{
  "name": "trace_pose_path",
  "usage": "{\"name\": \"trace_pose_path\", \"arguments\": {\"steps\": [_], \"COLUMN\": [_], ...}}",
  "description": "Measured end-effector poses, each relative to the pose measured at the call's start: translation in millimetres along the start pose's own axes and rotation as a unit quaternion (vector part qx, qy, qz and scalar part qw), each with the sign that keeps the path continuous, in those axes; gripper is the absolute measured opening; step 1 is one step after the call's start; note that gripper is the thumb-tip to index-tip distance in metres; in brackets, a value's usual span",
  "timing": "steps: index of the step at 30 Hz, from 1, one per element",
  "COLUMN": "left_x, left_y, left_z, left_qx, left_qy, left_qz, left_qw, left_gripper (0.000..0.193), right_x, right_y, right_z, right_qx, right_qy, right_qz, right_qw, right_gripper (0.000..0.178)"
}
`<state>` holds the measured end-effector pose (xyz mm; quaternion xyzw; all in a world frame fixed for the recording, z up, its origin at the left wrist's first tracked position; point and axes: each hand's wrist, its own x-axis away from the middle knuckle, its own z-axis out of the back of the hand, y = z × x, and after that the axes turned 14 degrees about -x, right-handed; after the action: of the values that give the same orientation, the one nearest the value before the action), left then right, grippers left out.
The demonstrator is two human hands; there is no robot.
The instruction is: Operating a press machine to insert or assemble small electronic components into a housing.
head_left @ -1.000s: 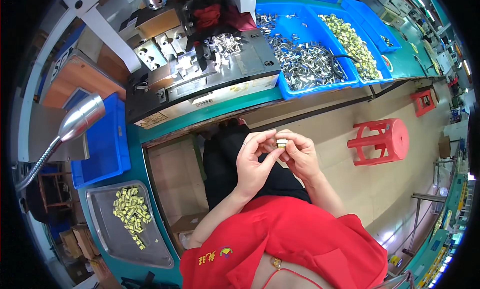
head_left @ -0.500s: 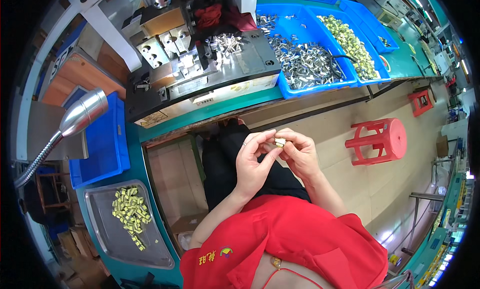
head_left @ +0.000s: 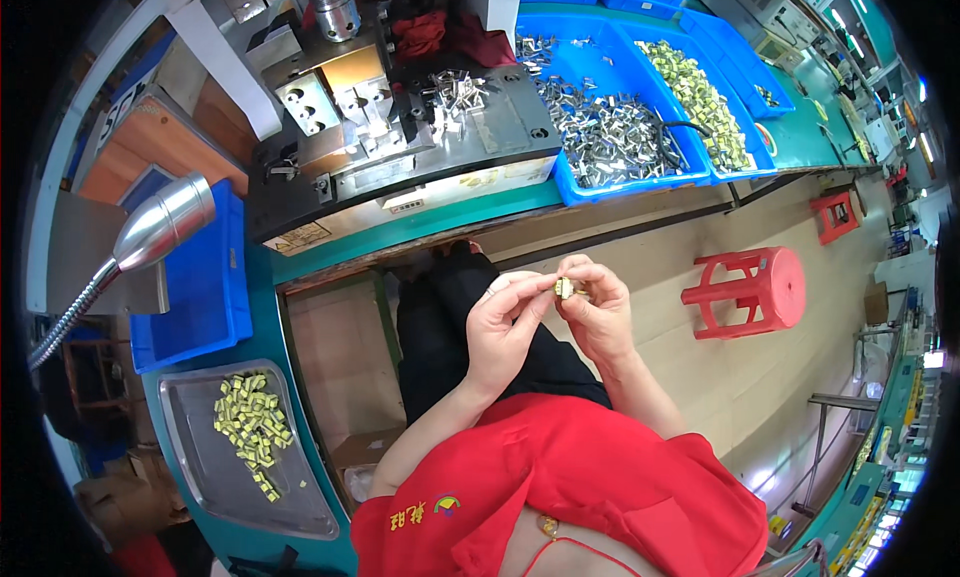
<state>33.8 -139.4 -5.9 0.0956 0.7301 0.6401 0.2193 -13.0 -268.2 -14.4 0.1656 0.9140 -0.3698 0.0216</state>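
Note:
Above my lap, both hands meet around a small yellow-and-silver transformer (head_left: 564, 288). My right hand (head_left: 601, 315) pinches it between thumb and bent fingers. From the other side, my left hand (head_left: 500, 329) is closed with thumb and index finger pressed at its edge; part of it is hidden by the fingertips. Similar yellow pieces (head_left: 250, 417) lie heaped in a grey metal tray (head_left: 192, 457) on the left. Beyond my hands, a press (head_left: 480, 137) carries a small pile of silver metal clips (head_left: 458, 92) on its bed.
A blue bin (head_left: 600, 190) of silver clips stands back right, beside another bin of yellow pieces (head_left: 700, 102). An empty-looking blue bin (head_left: 190, 327) and a gooseneck lamp (head_left: 165, 222) are at left. A red stool (head_left: 780, 289) stands on the floor at right.
The transformer has turned between my fingertips and now stands more upright. My left fingers have come closer to it, and the whole view has shifted slightly.

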Motion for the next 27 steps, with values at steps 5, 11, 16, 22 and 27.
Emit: {"name": "trace_pose_path", "arguments": {"steps": [5, 11, 16, 22, 27], "left_x": [-5.3, -25.6, -51.0, -75.6, -89.8], "left_y": [-6.4, -2.6, 0.5, 2.9, 1.9], "left_z": [-2.6, -1.3, 1.4, 0.2, -2.4], "left_qx": [0.053, 0.057, 0.099, 0.127, 0.128], "left_qy": [-0.021, -0.014, -0.016, -0.004, 0.009], "left_qz": [0.027, 0.013, 0.027, 0.021, 0.028], "left_qw": [0.998, 0.998, 0.995, 0.992, 0.991], "left_gripper": [0.019, 0.019, 0.02, 0.021, 0.02], "right_x": [-3.1, -22.5, -52.0, -72.6, -85.0], "right_y": [3.8, -3.2, -9.1, -6.8, -5.0], "right_z": [5.2, 4.6, -2.4, -7.3, -10.0], "right_qx": [0.06, 0.188, 0.282, 0.15, 0.077], "right_qy": [0.012, -0.004, -0.044, -0.005, 0.012], "right_qz": [0.053, 0.103, 0.169, 0.081, 0.055], "right_qw": [0.997, 0.977, 0.943, 0.985, 0.995], "right_gripper": [0.025, 0.026, 0.029, 0.025, 0.027]}}
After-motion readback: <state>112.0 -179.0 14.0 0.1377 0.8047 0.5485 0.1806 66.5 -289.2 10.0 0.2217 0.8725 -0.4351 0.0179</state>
